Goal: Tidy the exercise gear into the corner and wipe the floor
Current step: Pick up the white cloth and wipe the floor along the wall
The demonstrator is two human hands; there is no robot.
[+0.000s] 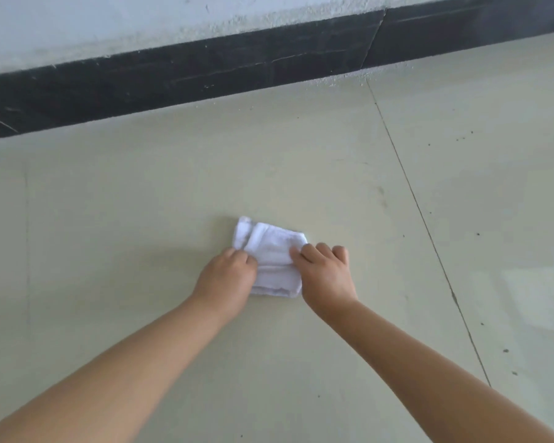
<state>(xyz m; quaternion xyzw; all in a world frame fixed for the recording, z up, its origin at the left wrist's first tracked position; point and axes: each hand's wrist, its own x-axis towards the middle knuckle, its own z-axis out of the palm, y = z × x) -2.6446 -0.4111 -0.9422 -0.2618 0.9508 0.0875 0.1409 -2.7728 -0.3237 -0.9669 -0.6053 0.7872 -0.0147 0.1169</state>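
While no exercise gear shows anywhere in view, so that half of the task cannot be judged, the wiping half looks under way. Left of the folded white terry cloth [274, 257], the pale beige tiled floor [125, 219] looks plain and free of specks. The left hand [226, 278] sits on the cloth's left edge, fingers curled and pinching the fabric. The cloth itself lies flat on the floor, well short of the black stone skirting [205, 68] that runs along the white wall beyond it. The right hand [328, 273] grips the cloth's right edge, thumb on top and fingers bent down beside it. Right of the cloth, past a dark grout line [429, 225], small dark crumbs [464, 135] dot the tiles, so I judge that side not yet wiped.
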